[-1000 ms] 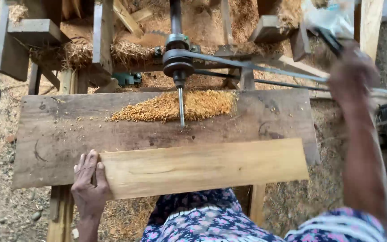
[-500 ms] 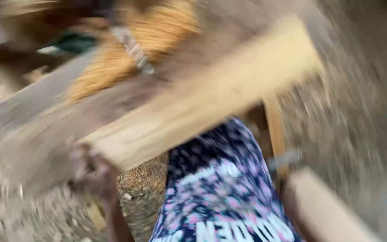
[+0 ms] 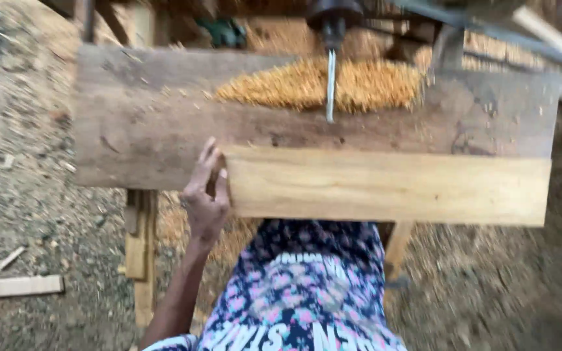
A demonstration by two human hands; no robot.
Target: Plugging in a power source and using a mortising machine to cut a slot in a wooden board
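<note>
Table: a broad, weathered grey-brown wooden table fills the upper half of the view, standing on dirt ground scattered with wood scraps.
Pale board: a long, freshly cut yellow plank lies flat along the near edge of the table, its near edge hanging over towards the person. It looks stiff and solid, fairly heavy for its length, with a dry, unpolished face that should not slip. The ends and long edges look like the sound places to grip; one hand at one end would probably leave the far end free to swing.
Shavings: a heap of golden wood shavings sits behind the plank, apart from it.
Drill bit: a thin metal bit hangs upright over the shavings, its tip just behind the plank's far edge.
Left hand: the left hand is at the plank's left end, fingers loosely spread and curled against the end, pressing, not clamped round it.
Right hand: out of view.
</note>
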